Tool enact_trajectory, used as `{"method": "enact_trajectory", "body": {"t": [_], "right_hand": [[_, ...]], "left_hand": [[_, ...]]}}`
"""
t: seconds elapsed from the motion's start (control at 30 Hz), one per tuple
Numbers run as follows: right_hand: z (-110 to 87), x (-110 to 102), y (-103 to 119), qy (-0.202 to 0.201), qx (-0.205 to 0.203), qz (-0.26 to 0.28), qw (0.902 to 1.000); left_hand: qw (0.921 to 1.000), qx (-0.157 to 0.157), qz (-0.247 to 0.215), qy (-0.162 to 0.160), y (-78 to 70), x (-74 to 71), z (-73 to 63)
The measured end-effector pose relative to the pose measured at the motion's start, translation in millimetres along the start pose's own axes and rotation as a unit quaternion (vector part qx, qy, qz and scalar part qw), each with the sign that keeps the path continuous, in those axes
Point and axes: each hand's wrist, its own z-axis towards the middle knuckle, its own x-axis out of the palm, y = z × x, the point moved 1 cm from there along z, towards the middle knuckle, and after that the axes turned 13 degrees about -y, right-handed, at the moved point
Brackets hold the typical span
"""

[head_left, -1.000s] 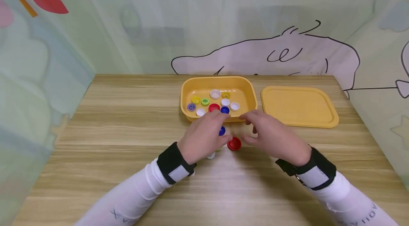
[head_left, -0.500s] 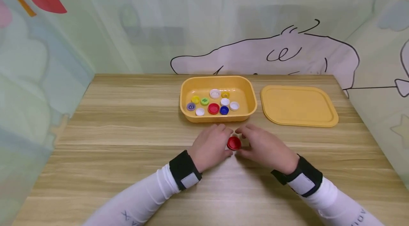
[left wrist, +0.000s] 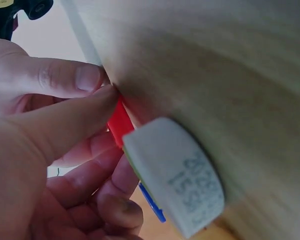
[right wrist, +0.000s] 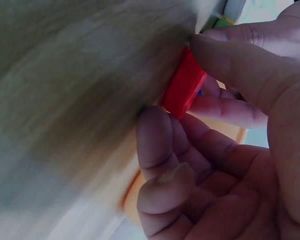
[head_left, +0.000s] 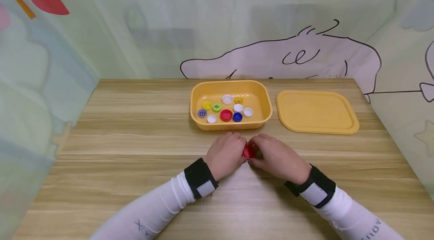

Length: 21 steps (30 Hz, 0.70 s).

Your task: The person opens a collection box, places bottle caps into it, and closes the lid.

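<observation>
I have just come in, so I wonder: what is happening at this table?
A person in white sleeves is handling a red cap. The right hand holds it between thumb and finger, and the left hand is right beside it. In the left wrist view, a white cap is also by the left hand. Ten more caps lie in the open yellow box, and a flat yellow lid lies to its right.

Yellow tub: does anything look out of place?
A red cap, between the left hand and right hand, and a white cap nearby are outside the tub, while other caps sit inside. Nothing looks broken.
</observation>
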Motion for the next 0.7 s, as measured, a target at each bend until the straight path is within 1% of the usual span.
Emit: {"method": "enact_trajectory", "body": {"t": [0.2, 0.33, 0.5, 0.7], "right_hand": [[-0.1, 0, 0, -0.005, 0.001, 0.005, 1.0], [-1.8, -6, 1, -0.018, -0.005, 0.017, 0.9997], [-1.3, -20, 4, -0.042, -0.016, 0.02, 0.9988], [4.9, -37, 8, -0.074, -0.038, 0.018, 0.9964]], "left_hand": [[1.0, 0.003, -0.008, 0.0, -1.0, -0.2, -0.4], [0.9997, 0.0, -0.022, -0.007, -2.0, -4.4, -0.5], [0.999, -0.003, -0.039, -0.019, -4.6, -17.1, 2.3], [0.9978, -0.01, -0.059, -0.028, -6.4, -36.0, 9.6]]}}
